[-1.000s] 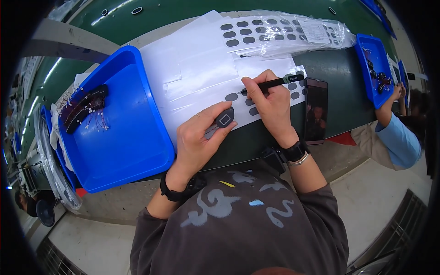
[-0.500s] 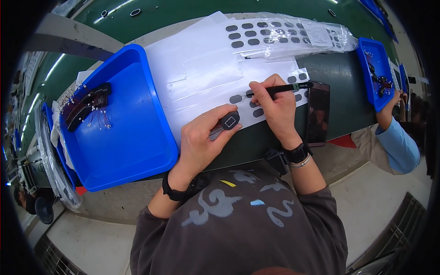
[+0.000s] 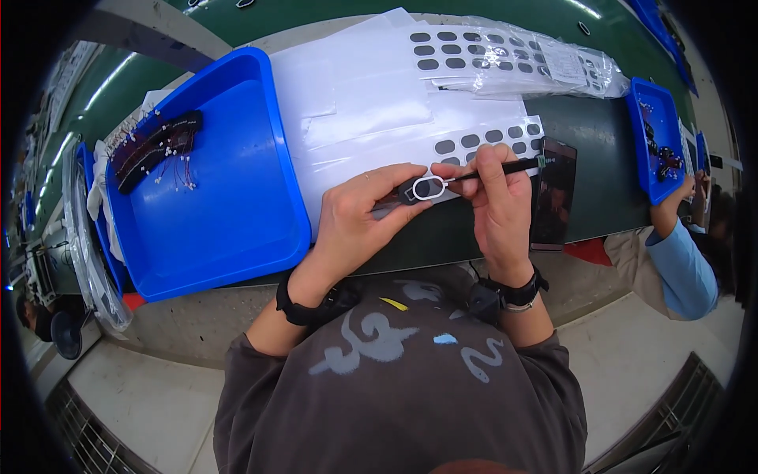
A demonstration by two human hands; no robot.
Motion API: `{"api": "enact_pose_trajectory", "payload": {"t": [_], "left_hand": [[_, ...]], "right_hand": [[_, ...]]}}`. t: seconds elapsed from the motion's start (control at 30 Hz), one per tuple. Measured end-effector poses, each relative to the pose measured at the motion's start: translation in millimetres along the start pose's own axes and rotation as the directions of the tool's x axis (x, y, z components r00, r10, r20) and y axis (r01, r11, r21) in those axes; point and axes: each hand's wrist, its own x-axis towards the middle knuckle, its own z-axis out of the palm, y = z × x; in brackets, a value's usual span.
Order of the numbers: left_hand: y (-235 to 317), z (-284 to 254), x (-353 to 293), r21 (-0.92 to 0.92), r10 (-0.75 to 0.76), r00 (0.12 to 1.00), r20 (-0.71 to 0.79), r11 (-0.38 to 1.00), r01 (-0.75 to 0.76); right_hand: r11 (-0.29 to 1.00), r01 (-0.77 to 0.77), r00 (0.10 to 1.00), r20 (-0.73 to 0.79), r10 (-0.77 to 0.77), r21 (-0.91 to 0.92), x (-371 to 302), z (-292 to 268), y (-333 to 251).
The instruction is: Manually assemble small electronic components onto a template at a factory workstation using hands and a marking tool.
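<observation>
Biggest thing here is the dark green bench [image 3: 588, 126], running across in front of the person. Next up is the large blue tray [image 3: 229, 237] over on the left, right beside a spread of white sheets [image 3: 371, 99]. Toward the back right there's a clear plastic bag [image 3: 564, 67] with oval-dotted sheets in it, then a smaller blue tray [image 3: 664, 188] way off to the right, close to a co-worker's blue sleeve [image 3: 688, 268].

Hands next: left grip [image 3: 355, 207] and right grip [image 3: 499, 205] are near each other at the front edge of the sheets, both closed on something. There's a bundle of wired parts [image 3: 154, 150] in the large tray, and a dark-screened phone [image 3: 555, 197] just right of the right grip.

Smaller stuff: a slim black tool [image 3: 517, 167] is pinched in the right grip, tip pointing left. The left grip has fingers and thumb around a dark oval piece [image 3: 408, 192]. Tiniest is a white-rimmed oval [image 3: 429, 188] with a grey middle, at the tool's tip and in front of that piece. Can't tell if those two touch.
</observation>
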Motion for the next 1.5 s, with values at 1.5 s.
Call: {"api": "enact_pose_trajectory", "payload": {"t": [1.5], "left_hand": [[7,-1,3,-0.084,-0.159,0.976,0.147,0.981,0.173]], "right_hand": [[0.971,-0.037,0.997,0.05,0.05,-0.235,11,-5,-7]]}}
